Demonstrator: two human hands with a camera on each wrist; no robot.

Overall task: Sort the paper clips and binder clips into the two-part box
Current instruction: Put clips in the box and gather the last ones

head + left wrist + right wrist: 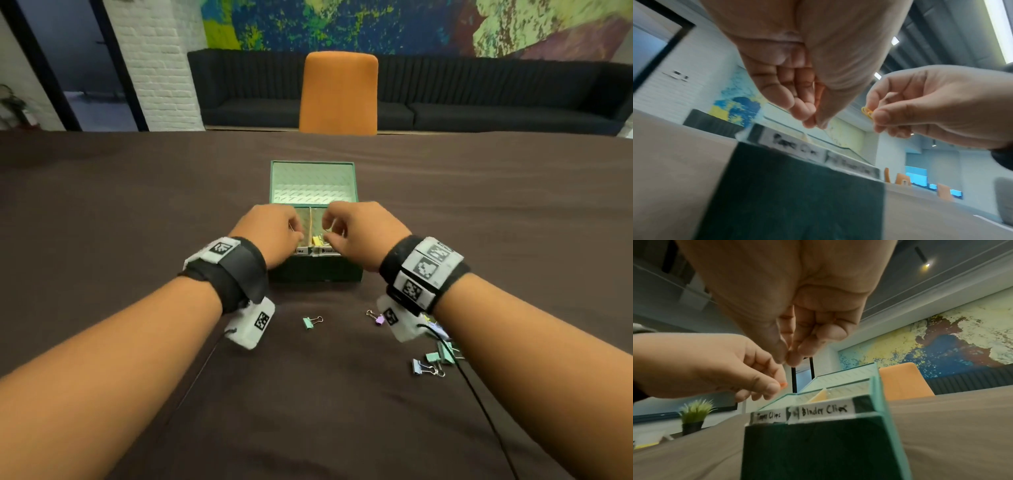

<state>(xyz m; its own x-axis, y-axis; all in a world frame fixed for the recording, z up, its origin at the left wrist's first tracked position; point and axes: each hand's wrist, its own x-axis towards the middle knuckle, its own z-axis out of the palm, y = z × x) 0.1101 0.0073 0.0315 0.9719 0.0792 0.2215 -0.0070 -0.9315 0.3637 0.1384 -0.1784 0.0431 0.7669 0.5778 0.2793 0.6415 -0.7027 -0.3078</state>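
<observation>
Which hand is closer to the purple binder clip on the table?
Right. The right hand is over the box, its wrist just above the purple binder clip; the left hand is farther left.

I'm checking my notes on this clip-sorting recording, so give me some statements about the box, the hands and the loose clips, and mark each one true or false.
1. The green two-part box has its lid open. True.
2. The right hand pinches a small yellow paper clip. True.
3. The left hand rests flat on the dark brown tablecloth. False: it is raised over the box, fingers pinched.
4. No clips remain outside the box. False: a mint green binder clip and others lie on the cloth.
5. The right compartment's white label reads binder clips. True.
</observation>
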